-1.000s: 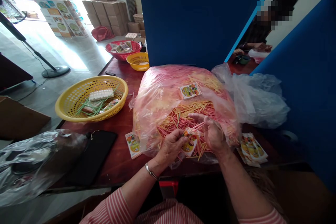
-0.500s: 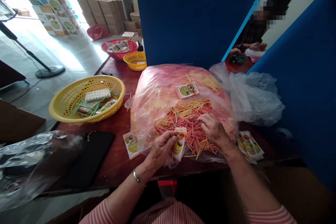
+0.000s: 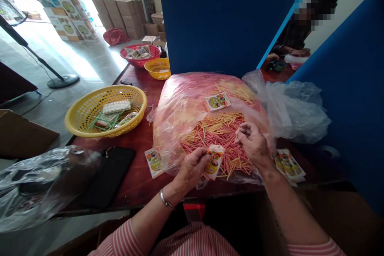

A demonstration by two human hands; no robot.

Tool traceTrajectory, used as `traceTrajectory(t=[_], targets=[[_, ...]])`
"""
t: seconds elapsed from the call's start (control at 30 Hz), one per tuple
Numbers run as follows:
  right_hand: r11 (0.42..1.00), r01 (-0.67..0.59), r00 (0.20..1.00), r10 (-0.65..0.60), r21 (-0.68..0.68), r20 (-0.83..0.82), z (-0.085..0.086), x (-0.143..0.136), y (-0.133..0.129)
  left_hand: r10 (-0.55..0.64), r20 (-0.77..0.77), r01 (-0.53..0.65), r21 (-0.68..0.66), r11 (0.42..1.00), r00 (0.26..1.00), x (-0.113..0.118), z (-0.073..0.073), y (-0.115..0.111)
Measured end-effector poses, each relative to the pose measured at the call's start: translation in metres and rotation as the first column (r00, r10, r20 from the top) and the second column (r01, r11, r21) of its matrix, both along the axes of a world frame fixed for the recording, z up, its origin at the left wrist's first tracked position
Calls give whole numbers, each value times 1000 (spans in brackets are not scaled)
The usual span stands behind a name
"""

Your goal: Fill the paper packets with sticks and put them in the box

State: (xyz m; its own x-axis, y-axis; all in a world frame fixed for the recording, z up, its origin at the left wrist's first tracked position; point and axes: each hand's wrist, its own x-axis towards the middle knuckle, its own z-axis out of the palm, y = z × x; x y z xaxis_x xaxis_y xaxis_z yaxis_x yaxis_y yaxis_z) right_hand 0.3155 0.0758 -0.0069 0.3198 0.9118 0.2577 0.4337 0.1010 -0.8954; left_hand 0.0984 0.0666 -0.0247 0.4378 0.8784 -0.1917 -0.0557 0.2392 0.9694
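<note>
My left hand (image 3: 193,167) pinches a small printed packet (image 3: 215,162) upright in front of the sticks. Just to the right, my right hand (image 3: 253,144) hovers over the pile with its fingers closed together; what they hold, if anything, is too small to make out. Pink and yellow sticks (image 3: 222,128) fill a large clear plastic bag (image 3: 174,116) that lies open on the dark red table (image 3: 141,180). On top of the bag rests a flat printed packet (image 3: 217,101).
A yellow basket (image 3: 72,122) with green sticks and packets stands at the left, beside a black pouch (image 3: 112,176). Several packets (image 3: 288,166) lie at the right. Behind are a red basket (image 3: 141,62) and blue panels (image 3: 210,20). A person (image 3: 295,36) sits beyond.
My right hand has lifted slightly off the sticks, and its fingers are now drawn together. The packet in my left hand has tilted, with its top more visible. The whole view has shifted a little.
</note>
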Motion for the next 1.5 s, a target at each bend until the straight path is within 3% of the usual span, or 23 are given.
traceTrajectory(t=[0.07, 0.1, 0.2, 0.3, 0.43, 0.63, 0.73, 0.83, 0.9, 0.97, 1.03, 1.13, 1.2, 1.27, 1.37, 1.43, 1.5], targets=[[996, 9, 940, 22, 90, -340, 12, -17, -5, -17, -20, 18, 25, 1000, 1000, 6, 2, -1], [991, 16, 901, 43, 133, -432, 17, -26, -7, -23, -32, 25, 40, 999, 999, 8, 2, -2], [982, 44, 851, 61, 186, -522, 22, -47, -12, -33, -51, 37, 85, 996, 998, 13, 2, -3], [991, -20, 849, 88, 136, -521, 15, -53, -17, -47, 14, 47, 40, 998, 999, 14, 2, -4], [970, -233, 909, 240, 63, -342, 3, -54, -32, -18, 134, 28, -75, 997, 991, 17, 3, -4], [991, -119, 949, 94, -67, -301, -3, -60, -65, -54, 162, 62, -49, 997, 985, 26, 4, -14], [994, 76, 979, -90, -83, -182, 3, -26, -80, -82, 70, 81, 27, 996, 994, 25, 6, -19], [934, 346, 938, -347, -91, 0, 3, 49, -90, -41, 10, 41, 18, 999, 999, 14, 9, -21], [897, 438, 895, -429, -60, 126, -7, 109, -95, -7, -15, 7, 7, 1000, 1000, 1, 11, -21], [875, 475, 858, -436, -97, 271, -26, 161, -98, 33, -49, -32, 26, 999, 998, -13, 13, -21], [867, 479, 825, -390, -139, 409, -51, 196, -98, 81, -84, -77, 49, 996, 993, -27, 14, -22], [882, 428, 801, -270, -196, 534, -83, 213, -93, 165, -148, -158, 55, 986, 975, -48, 14, -24], [888, 414, 782, -236, -198, 576, -93, 208, -91, 229, -202, -222, 60, 973, 952, -61, 13, -25], [881, 441, 713, -229, -170, 662, -90, 197, -91, 271, -258, -262, 69, 963, 927, -73, 12, -26], [892, 451, 554, -256, -27, 792, -61, 168, -89, 271, -318, -262, 72, 962, 909, -84, 12, -26], [936, 343, 577, -277, 80, 768, -35, 140, -83, 289, -353, -267, 111, 957, 890, -89, 13, -26], [985, 152, 713, -163, 77, 681, -15, 109, -71, 344, -413, -277, 214, 937, 844, -94, 12, -24]])
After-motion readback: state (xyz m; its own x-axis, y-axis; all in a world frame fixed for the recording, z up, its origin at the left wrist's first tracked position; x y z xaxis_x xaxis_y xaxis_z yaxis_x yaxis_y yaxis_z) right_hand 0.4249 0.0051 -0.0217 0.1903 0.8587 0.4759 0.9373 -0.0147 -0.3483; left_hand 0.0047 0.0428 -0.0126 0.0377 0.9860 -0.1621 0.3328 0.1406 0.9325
